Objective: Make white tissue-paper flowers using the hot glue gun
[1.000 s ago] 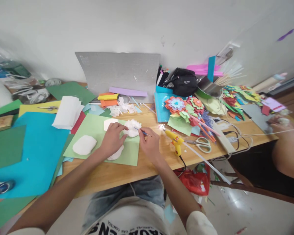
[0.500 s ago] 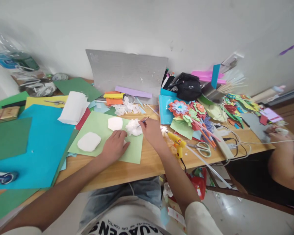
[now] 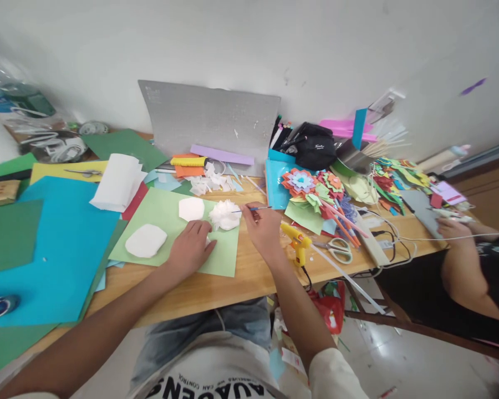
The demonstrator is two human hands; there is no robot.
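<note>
My left hand (image 3: pixel 190 249) lies on a light green sheet (image 3: pixel 183 195), fingers bent slightly and thumb apart. A bit of something white shows between its thumb and forefinger, mostly hidden. Pinched in my right hand (image 3: pixel 263 227) is a thin dark blue stick (image 3: pixel 255 209); whether it is a pen or a brush I cannot tell. Its left tip meets a ruffled white paper flower (image 3: pixel 225 215) at the sheet's right side. Two flat white paper pieces, one squarish (image 3: pixel 191 209) and one larger and rounded (image 3: pixel 146 241), lie left of the flower.
A yellow glue gun (image 3: pixel 297 244) and scissors (image 3: pixel 336 249) lie right of my right hand. Paper flowers (image 3: pixel 301 182) rest behind them. White scraps (image 3: pixel 212 180) lie near the grey board (image 3: pixel 212 119). Blue sheets (image 3: pixel 70 238) cover the left. Another person's hand (image 3: pixel 455 230) works at far right.
My right hand has drawn slightly back from the flower, and the stick now lies more level, pointing left. My left hand stays in place. The view has shifted slightly.
</note>
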